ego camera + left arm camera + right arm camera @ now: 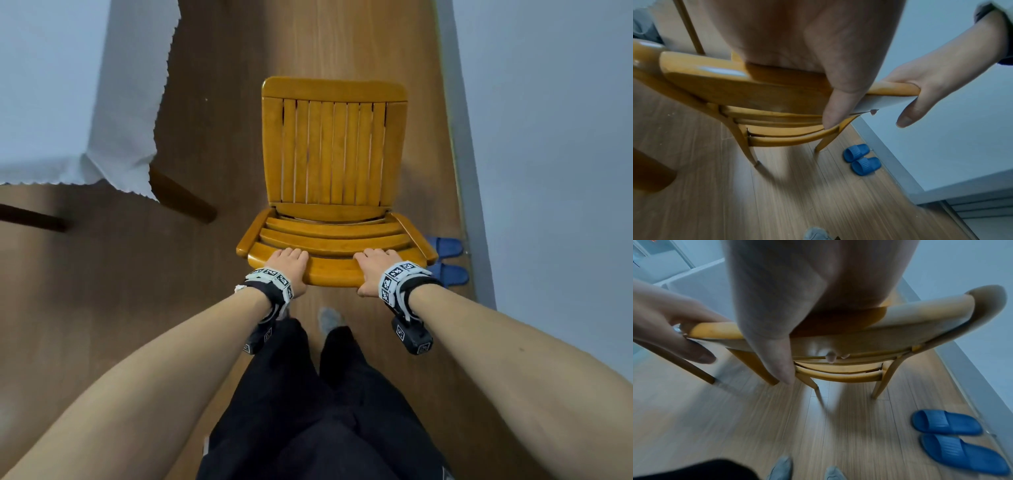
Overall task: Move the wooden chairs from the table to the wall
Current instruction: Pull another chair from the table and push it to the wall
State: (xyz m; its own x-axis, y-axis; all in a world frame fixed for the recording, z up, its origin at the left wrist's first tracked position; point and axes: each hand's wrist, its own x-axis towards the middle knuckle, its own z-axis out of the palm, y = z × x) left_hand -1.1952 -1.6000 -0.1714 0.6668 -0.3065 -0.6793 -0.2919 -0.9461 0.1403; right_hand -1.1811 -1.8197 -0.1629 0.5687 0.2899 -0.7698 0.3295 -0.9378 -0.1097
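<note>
A honey-coloured wooden chair (335, 150) with a slatted seat stands on the floor in front of me, its back towards me. My left hand (287, 269) grips the left part of the top back rail (332, 272), fingers over the front, thumb behind. My right hand (375, 270) grips the right part the same way. In the left wrist view my left hand (838, 97) wraps the rail (735, 84), with the right hand (931, 84) further along. In the right wrist view the right hand (774, 353) holds the rail (900, 324). The chair legs look blurred near the floor.
A table with a white cloth (51, 85) and a dark leg (185, 202) stands to the left. A pale wall (548, 137) with a grey baseboard runs along the right. A pair of blue slippers (448, 260) lies by the wall beside the chair. My feet (783, 467) are behind the chair.
</note>
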